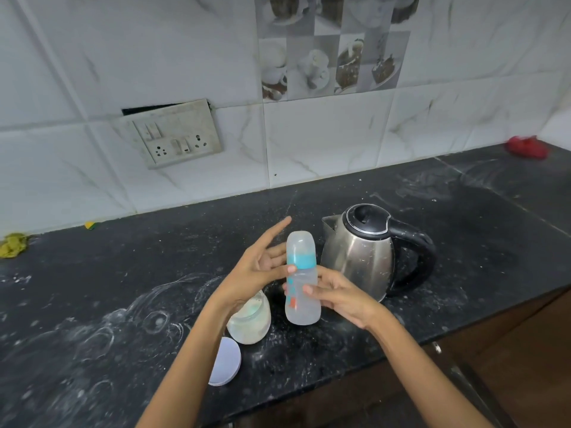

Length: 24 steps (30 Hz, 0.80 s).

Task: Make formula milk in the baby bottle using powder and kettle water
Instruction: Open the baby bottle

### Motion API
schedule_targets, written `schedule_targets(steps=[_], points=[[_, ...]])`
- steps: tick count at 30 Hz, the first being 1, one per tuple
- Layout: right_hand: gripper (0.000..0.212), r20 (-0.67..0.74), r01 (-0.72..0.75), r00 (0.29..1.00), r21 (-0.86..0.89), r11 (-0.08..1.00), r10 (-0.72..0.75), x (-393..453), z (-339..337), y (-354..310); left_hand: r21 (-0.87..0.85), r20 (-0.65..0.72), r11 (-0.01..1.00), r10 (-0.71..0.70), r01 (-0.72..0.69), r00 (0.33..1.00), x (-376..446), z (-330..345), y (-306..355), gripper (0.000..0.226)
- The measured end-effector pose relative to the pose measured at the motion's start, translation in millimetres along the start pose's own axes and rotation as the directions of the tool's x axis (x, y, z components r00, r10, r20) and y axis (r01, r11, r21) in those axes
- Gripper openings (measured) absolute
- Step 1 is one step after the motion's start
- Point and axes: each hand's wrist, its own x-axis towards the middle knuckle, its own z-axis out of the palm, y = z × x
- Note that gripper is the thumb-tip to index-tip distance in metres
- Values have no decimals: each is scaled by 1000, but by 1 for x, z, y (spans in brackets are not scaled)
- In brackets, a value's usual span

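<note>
The baby bottle (302, 279) is held upright just above the black counter (92, 288), near the centre of the view, with its clear cap on and a blue ring under the cap. It is gripped by the right hand (343, 296) from the 3 o'clock side — the thumb and fingers are closed around the lower body of the bottle. The left hand (262, 262) is at 9 o'clock of the bottle with the fingers spread and open; only its thumb tip is seen against the bottle near the blue ring, and nothing is clasped by it.

A steel kettle (361, 251) with a black lid and black handle is standing on the counter at 2 o'clock of the bottle, just beside it, with the spout turned to the left. A glass jar (250, 322) with pale powder inside is placed at 7 o'clock of the bottle, partly hidden under the left wrist, and it has no lid on. A round white lid (227, 362) is lying on the counter at 7 o'clock of the jar — close to the counter edge.
</note>
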Motion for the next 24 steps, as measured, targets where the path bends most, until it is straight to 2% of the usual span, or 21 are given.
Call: schedule_targets(steps=[1,3,5,6,8,10,12,16,18,21,24], points=[[44,-49,12,999,-57,998,-15,2,2,0,23,-10,999,29,-29,1000,0,3,0,73],[43,-178,40,981,-169,985,-71,5,7,3,193,-196,978,116,-77,974,2,14,0,66],[45,-246,46,964,-231,972,-104,8,11,8,438,-365,898,219,-41,905,3,24,-2,63],[46,-252,46,962,-229,972,-105,7,13,12,502,-377,864,239,-19,895,3,27,-2,61],[47,-252,43,964,-182,982,-89,4,13,17,447,-294,894,168,-19,941,2,25,-1,54],[47,-231,41,971,-117,992,-67,-1,9,19,257,-150,966,54,-13,987,1,16,3,46],[47,-197,23,979,-89,996,-41,-6,5,19,175,-92,985,13,3,996,0,10,5,47],[48,-208,22,976,-175,984,-58,-5,3,18,363,-182,932,70,1,981,5,14,3,55],[50,-237,31,968,-223,974,-85,-2,3,19,342,-186,940,77,-9,980,5,18,-2,54],[54,-270,32,957,-267,963,-107,1,4,24,185,-189,983,33,2,981,4,24,-6,54],[57,-352,37,921,-352,935,-169,2,6,28,327,-339,944,153,-36,928,4,35,-8,56]])
